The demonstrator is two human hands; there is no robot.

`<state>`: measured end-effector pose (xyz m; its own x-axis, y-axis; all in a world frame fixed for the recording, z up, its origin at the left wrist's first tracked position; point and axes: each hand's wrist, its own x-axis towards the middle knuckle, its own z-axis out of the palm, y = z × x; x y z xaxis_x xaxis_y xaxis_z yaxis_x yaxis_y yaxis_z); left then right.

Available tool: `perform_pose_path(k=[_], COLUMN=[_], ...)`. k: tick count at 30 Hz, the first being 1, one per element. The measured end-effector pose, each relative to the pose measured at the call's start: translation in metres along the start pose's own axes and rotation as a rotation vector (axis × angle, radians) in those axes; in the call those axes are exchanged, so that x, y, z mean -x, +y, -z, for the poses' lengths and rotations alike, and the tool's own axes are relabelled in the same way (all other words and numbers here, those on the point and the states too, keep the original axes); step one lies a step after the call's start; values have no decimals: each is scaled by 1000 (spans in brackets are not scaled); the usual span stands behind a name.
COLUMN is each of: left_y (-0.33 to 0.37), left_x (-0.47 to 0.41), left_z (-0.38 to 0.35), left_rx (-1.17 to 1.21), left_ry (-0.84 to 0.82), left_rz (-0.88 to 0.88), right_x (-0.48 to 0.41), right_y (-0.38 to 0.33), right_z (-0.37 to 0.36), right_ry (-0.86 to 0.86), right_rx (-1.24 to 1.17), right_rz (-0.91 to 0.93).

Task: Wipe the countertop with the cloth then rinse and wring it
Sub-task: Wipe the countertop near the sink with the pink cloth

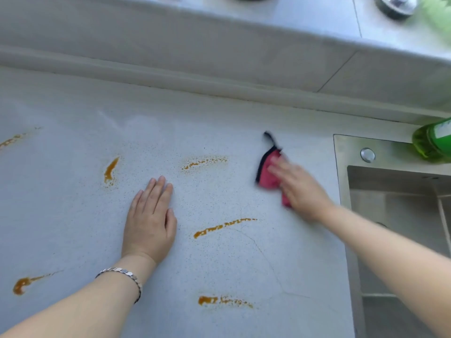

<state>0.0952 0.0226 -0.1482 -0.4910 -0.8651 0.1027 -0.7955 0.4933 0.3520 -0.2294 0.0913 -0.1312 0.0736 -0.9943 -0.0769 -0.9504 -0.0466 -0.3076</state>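
A pale grey speckled countertop (73, 203) carries several orange-brown smears, among them one long streak (223, 226) and one fainter patch (203, 162). My right hand (297, 189) presses a pink cloth with a dark edge (267, 175) onto the counter near the sink; hand and cloth are motion-blurred. My left hand (151, 220) lies flat on the counter, fingers together, holding nothing, with a silver bracelet at the wrist. A steel sink (390, 198) lies to the right.
A green bottle of liquid (432, 142) rests on the sink's back rim by a round metal cap (367, 154). A raised ledge (219, 89) runs along the back, with a higher shelf (317, 18) holding a metal pot (395, 6).
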Motion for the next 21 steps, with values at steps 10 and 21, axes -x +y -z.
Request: perform_pose_path(k=[10, 21], left_y=[-1, -10], left_x=[1, 52], left_z=[-3, 11], left_rx=[2, 0], left_ry=[6, -16], left_rz=[15, 44], right_x=[-86, -122], right_y=[-112, -39], right_z=[-47, -7], right_ry=[223, 178], right_rx=[-60, -36], right_rz=[-194, -545])
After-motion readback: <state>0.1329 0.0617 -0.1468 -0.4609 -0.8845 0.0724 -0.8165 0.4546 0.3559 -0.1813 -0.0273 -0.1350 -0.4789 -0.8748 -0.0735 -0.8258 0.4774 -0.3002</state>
